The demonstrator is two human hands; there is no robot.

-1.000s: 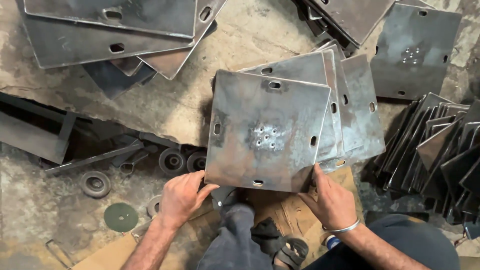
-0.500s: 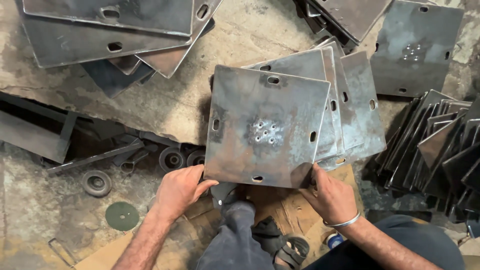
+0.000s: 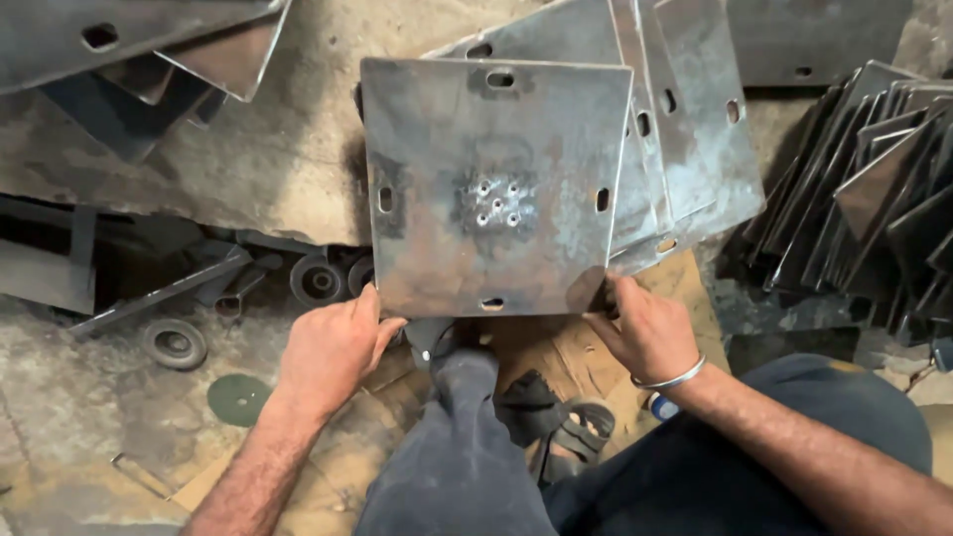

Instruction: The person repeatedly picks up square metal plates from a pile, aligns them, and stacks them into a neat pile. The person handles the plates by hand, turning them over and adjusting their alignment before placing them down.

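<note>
I hold a square steel plate point(image 3: 496, 189) by its near corners, my left hand point(image 3: 333, 347) and right hand point(image 3: 645, 328) both closed on it. It rests above my knee (holes already made), with more plates point(image 3: 695, 129) stacked behind.

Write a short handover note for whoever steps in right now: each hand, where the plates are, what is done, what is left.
Left hand: grips the near left corner of the square steel plate.
Right hand: grips the near right corner of the same plate.
Plate: held flat over the knee, with a slot at each edge and a cluster of small holes at its middle.
Other plates: a fanned stack lies under and right of it, and more stand on edge at far right.
Done: the plate in hand has its centre holes.
Left: the plate is not yet set down on any pile.
</note>
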